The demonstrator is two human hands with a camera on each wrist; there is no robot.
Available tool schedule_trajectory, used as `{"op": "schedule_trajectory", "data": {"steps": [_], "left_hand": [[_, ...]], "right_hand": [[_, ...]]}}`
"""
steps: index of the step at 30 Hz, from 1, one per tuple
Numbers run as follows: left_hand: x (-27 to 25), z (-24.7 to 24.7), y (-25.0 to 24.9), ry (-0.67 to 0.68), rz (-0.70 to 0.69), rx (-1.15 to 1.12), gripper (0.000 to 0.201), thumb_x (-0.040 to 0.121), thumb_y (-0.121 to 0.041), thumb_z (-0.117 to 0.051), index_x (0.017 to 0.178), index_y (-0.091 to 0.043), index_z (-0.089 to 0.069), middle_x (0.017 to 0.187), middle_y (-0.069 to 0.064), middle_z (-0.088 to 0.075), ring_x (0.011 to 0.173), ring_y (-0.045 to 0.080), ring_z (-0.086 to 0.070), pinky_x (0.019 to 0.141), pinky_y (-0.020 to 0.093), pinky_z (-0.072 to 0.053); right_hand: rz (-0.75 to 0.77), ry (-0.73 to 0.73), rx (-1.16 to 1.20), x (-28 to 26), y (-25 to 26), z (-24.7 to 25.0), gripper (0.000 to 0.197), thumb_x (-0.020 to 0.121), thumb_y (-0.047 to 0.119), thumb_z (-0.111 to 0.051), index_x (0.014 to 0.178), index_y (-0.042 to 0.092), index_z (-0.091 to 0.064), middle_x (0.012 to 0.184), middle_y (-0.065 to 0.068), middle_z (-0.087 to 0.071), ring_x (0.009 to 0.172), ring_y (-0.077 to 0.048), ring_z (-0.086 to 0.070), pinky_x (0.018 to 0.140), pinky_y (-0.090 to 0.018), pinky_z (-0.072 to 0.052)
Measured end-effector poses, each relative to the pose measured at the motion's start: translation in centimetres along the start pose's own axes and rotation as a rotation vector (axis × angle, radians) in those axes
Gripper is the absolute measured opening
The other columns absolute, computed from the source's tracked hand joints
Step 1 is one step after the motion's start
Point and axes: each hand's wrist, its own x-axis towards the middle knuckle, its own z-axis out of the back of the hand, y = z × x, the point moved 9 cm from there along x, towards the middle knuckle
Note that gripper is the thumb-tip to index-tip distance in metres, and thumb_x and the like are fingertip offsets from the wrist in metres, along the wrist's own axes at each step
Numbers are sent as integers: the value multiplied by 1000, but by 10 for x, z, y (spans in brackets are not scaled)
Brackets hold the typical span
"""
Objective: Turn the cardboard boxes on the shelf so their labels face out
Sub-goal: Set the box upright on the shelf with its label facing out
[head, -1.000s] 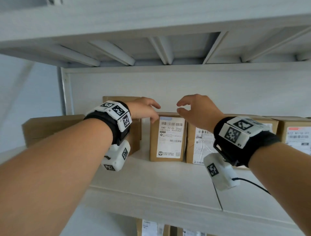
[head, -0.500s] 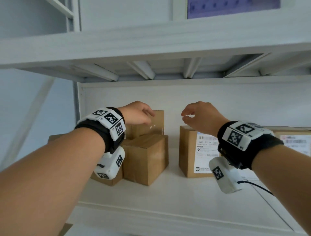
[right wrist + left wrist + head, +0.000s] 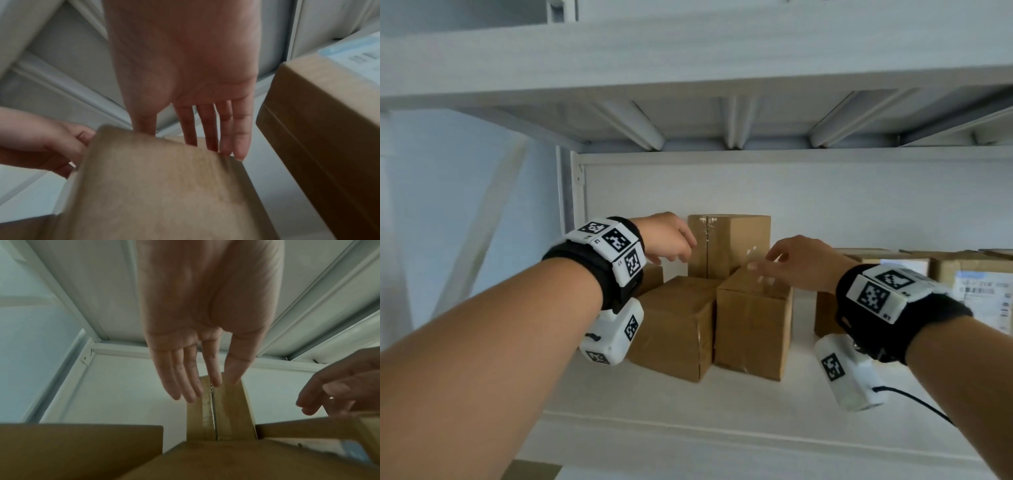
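Note:
Three plain brown cardboard boxes with no label showing stand at the shelf's left end: a tall taped box (image 3: 729, 245) at the back, a left front box (image 3: 674, 329) and a middle front box (image 3: 753, 325). My left hand (image 3: 681, 251) hovers above the left front box. Its straight fingers (image 3: 191, 386) reach toward the tall taped box (image 3: 220, 410) and hold nothing. My right hand (image 3: 765, 263) is over the top of the middle front box (image 3: 164, 186). Its fingers (image 3: 207, 129) are straight, their tips at the box's far edge; contact is unclear in the blur.
To the right stand boxes with white labels facing out (image 3: 979, 294), one close beside my right hand (image 3: 329, 105). The white shelf board (image 3: 722, 411) lies bare in front of the boxes. The upper shelf's ribs (image 3: 732, 120) hang low overhead, and a corner post (image 3: 566, 192) stands at the left.
The view and both hands have shifted left, from the labelled boxes to the plain ones. Curled fingers have straightened, and the right hand has come down over the middle front box.

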Motion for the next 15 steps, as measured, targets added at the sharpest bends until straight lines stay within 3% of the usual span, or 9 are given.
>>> {"op": "schedule_trajectory", "data": {"steps": [4, 6, 8, 11, 15], "left_hand": [[-2, -22, 2, 92, -78, -19, 35, 89, -13, -61, 122, -24, -65, 117, 0, -63, 103, 13, -62, 75, 23, -55], [-4, -32, -1, 113, -118, -3, 32, 88, -16, -63, 119, -27, -67, 118, -2, -63, 107, 19, -62, 77, 26, -54], [-5, -39, -7, 119, -149, -16, 32, 88, -17, -64, 117, -28, -68, 119, -2, -63, 111, 24, -62, 79, 29, -52], [-4, -48, -17, 115, -195, -67, 32, 88, -16, -63, 118, -25, -70, 123, -2, -64, 110, 15, -59, 78, 24, -49], [-4, -56, -27, 108, -225, -106, 31, 86, -14, -65, 116, -21, -72, 121, 0, -68, 108, 15, -60, 87, 24, -47]], "right_hand": [[-56, 23, 15, -8, 9, -9, 62, 78, 66, -59, 120, 21, -60, 120, 0, -59, 97, -16, -57, 83, -29, -44], [-85, 5, 45, -13, 11, -9, 61, 78, 62, -62, 121, 18, -60, 122, -2, -59, 102, -19, -58, 86, -30, -46], [-116, -6, 57, -15, 10, -9, 59, 79, 61, -62, 116, 15, -64, 111, -3, -65, 98, -20, -62, 88, -32, -49], [-184, 31, 129, -21, 2, -11, 53, 80, 59, -63, 107, 13, -68, 91, -1, -65, 83, -22, -68, 78, -36, -60], [-257, 120, 185, -32, -6, -16, 49, 83, 61, -58, 111, 22, -63, 96, -2, -66, 82, -20, -69, 68, -33, -62]]}}
